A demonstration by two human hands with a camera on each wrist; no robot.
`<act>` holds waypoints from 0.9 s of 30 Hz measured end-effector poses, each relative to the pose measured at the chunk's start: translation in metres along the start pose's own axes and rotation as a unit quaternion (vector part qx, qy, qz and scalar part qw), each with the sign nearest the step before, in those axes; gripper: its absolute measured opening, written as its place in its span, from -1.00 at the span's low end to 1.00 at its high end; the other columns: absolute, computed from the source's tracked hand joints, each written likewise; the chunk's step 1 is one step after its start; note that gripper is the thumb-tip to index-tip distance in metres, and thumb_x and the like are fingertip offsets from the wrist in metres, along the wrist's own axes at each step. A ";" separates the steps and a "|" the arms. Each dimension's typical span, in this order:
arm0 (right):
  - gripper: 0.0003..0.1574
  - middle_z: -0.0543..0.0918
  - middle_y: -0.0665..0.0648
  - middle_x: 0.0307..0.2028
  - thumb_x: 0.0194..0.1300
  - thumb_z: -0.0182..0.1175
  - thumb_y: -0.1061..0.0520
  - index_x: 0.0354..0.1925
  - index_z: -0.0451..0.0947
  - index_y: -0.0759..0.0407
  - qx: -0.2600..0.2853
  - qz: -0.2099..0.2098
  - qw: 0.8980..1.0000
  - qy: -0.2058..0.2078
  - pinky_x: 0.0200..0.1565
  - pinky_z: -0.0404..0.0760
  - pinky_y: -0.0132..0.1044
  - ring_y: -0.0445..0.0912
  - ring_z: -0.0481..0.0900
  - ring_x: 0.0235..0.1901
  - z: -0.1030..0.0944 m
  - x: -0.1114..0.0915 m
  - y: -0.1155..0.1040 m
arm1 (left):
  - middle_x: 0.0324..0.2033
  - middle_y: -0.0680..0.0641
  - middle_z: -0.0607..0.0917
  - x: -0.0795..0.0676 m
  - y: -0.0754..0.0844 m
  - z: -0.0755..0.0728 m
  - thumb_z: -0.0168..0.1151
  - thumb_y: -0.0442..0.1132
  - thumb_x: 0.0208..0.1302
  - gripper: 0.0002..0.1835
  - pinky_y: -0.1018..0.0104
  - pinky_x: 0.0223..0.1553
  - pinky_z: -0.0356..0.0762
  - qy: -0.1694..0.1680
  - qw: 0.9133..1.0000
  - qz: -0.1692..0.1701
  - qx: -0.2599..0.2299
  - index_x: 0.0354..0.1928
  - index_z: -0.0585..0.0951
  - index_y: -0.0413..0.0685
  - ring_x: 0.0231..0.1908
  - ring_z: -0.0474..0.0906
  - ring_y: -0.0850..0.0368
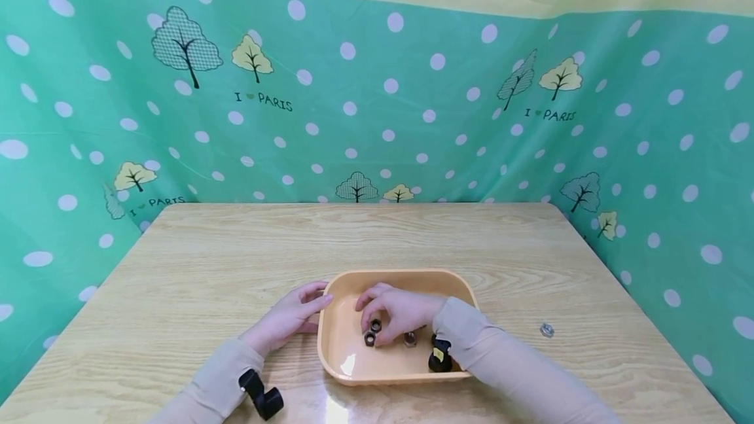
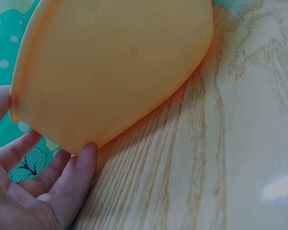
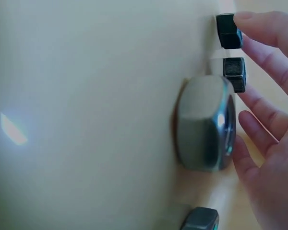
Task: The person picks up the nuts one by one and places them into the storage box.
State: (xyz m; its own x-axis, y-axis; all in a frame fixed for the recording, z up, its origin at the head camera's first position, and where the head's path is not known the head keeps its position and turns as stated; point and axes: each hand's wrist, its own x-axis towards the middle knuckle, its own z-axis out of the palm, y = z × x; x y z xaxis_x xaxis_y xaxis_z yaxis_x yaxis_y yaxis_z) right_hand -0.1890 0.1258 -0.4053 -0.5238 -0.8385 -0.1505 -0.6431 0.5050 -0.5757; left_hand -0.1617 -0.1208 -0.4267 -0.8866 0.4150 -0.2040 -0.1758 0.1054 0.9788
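Observation:
An orange plastic basin (image 1: 400, 377) stands on the table with several hex nuts in it. At its left end my left hand (image 1: 292, 316) holds the rim; in the left wrist view the fingers (image 2: 86, 163) lie against the outer wall. Inside the basin, my right hand (image 1: 403, 311) reaches down, thumb and forefinger pinching a dark hex nut (image 3: 229, 31). A second dark nut (image 3: 235, 74) sits right beside it. Closer to the wrist camera is a larger silver nut (image 3: 206, 124), and another nut (image 3: 201, 219) shows partly at the bottom edge.
A lone silver nut (image 1: 547, 330) lies on the wooden table (image 1: 247, 241), right of the basin. Black camera straps circle both wrists; the right one (image 1: 440, 355) hangs over the basin. Behind the table hangs a green dotted curtain (image 1: 353, 110).

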 end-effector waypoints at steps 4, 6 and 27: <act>-0.74 0.46 -0.04 0.13 -0.04 0.44 0.09 -0.29 0.65 -0.09 0.004 0.003 1.000 0.000 0.24 0.25 -0.39 -0.21 0.25 0.15 -0.001 -0.001 0.001 | 0.22 -0.45 0.31 0.000 0.000 0.000 0.04 -0.10 0.40 -0.35 0.04 -0.07 0.64 0.001 1.000 -0.002 -0.001 0.34 0.14 -0.40 0.02 0.54 0.00; -0.74 0.48 -0.04 0.12 -0.03 0.43 0.09 -0.28 0.64 -0.07 0.005 0.004 1.000 0.001 0.24 0.25 -0.40 -0.21 0.26 0.15 -0.002 -0.001 0.001 | 0.22 -0.45 0.31 0.000 0.001 0.000 0.05 -0.10 0.39 -0.34 0.04 -0.07 0.64 0.002 1.000 -0.002 -0.002 0.34 0.14 -0.41 0.02 0.53 0.00; -0.57 0.55 0.35 0.02 0.23 0.21 0.19 0.03 0.47 0.38 0.177 0.011 0.984 -0.018 0.22 0.43 -0.09 0.21 0.48 0.08 -0.056 -0.022 -0.003 | 0.19 -0.43 0.34 -0.001 0.002 0.000 0.11 -0.07 0.36 -0.32 0.04 -0.06 0.64 0.007 1.000 0.000 0.002 0.32 0.18 -0.40 0.07 0.49 -0.05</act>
State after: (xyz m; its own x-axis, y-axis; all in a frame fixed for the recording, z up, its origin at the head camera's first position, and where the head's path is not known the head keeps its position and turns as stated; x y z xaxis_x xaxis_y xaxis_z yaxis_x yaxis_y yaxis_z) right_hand -0.2068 0.1546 -0.3550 -0.5109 -0.8380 -0.1915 -0.3927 0.4258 -0.8151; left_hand -0.1610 -0.1212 -0.4248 -0.8921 0.4031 -0.2042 -0.1749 0.1087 0.9786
